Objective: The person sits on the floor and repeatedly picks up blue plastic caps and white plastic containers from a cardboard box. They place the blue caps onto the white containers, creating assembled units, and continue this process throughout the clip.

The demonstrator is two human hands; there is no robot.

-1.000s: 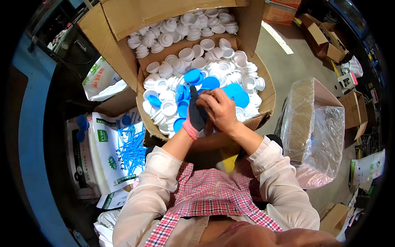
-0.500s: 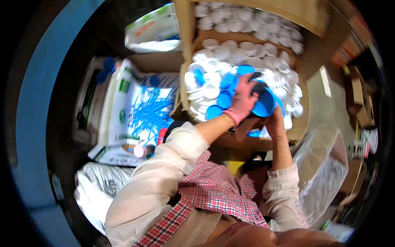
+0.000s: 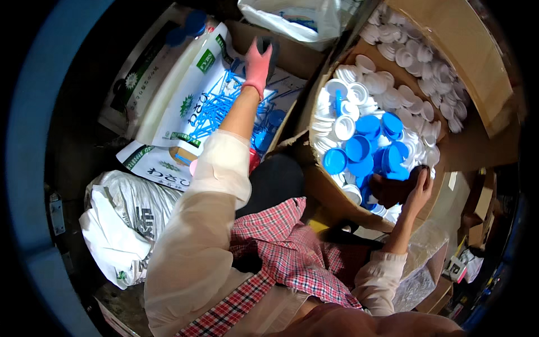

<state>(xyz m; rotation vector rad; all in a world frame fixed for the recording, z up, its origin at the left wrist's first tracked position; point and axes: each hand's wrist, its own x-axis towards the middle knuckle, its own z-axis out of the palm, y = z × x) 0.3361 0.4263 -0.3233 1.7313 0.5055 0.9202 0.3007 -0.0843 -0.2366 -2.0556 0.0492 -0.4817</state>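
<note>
We see blue plastic sticks (image 3: 216,106) heaped in an open box directly beneath the left hand (image 3: 259,63), pink-gloved, fingers extended and spread over them. The right hand (image 3: 416,190) is curled around a dark object (image 3: 393,190), just beside blue caps (image 3: 365,149) among white caps (image 3: 404,56) in a cardboard box (image 3: 477,50).

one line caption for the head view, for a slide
Gloved left hand reaches over blue sticks; right hand rests among blue caps.

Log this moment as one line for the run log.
left hand: gloved, over blue sticks | right hand: on box of caps, grip unclear
</note>
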